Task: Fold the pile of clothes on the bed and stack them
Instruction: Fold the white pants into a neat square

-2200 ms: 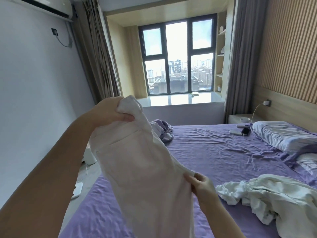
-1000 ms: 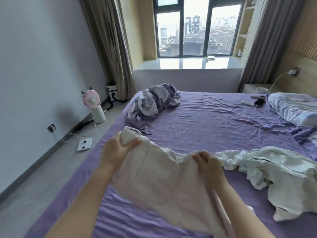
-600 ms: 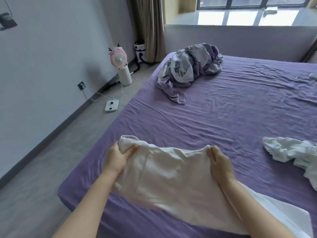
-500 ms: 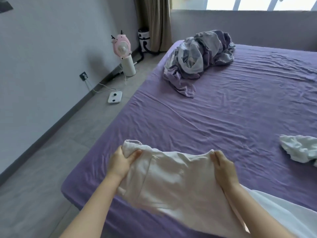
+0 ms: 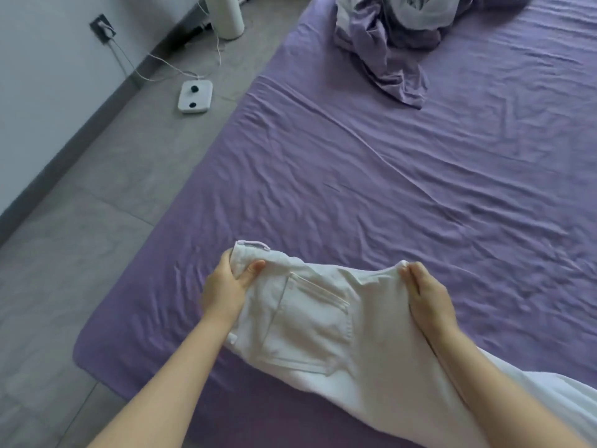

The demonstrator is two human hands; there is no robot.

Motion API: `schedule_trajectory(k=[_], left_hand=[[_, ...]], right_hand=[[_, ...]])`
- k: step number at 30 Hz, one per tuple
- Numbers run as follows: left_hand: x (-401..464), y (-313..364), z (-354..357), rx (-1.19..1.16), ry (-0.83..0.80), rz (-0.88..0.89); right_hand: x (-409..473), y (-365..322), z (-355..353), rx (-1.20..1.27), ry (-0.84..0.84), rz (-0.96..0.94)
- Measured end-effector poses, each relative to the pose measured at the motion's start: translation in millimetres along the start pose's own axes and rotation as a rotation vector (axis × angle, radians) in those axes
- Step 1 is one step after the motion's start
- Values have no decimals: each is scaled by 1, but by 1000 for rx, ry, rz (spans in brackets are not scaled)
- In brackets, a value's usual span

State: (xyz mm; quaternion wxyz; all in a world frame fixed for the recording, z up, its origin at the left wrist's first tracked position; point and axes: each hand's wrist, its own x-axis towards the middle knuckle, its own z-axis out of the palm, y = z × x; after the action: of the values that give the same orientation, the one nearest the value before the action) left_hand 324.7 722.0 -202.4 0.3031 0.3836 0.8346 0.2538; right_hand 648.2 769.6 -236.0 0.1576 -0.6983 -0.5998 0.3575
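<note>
White trousers (image 5: 323,324) with a back pocket facing up lie stretched over the near corner of the purple bed (image 5: 403,176). My left hand (image 5: 227,284) grips the waistband at its left end. My right hand (image 5: 426,295) pinches the waistband's right end. The legs trail off to the lower right, partly hidden under my right forearm. A crumpled purple and grey garment (image 5: 400,33) lies at the far side of the bed.
Left of the bed is grey tiled floor with a white power strip (image 5: 195,97), its cable running to a wall socket (image 5: 103,29). A white cylindrical fan base (image 5: 227,17) stands near the wall. The bed's corner edge is close to my left arm.
The trousers came down from being held up in the air onto the bed. My view tilted downward, so the window and the white pile at right left the frame.
</note>
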Motion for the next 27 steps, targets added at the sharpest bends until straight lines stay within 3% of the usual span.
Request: schedule_trajectory(k=[5,7,10,13,15,17,23,27], left_hand=[[24,-9,25,33,-8,-47],[28,-15,34,157,77,-35],[20,-11,56,428,185,287],[3,4,90,552,-4,728],[-4,1,108,654,-144,834],[-3,-12,117,743,-211,839],[-2,-30,110,745,-143,880],[-6,-50,107,813,-219,882]], right_hand=[[24,12,17,-72,-7,96],[27,11,22,-72,9,138],[29,8,25,-66,45,114],[33,12,24,-42,71,69],[39,14,22,-46,95,34],[46,14,23,-33,137,36],[58,18,40,-33,269,83],[63,28,44,-111,294,70]])
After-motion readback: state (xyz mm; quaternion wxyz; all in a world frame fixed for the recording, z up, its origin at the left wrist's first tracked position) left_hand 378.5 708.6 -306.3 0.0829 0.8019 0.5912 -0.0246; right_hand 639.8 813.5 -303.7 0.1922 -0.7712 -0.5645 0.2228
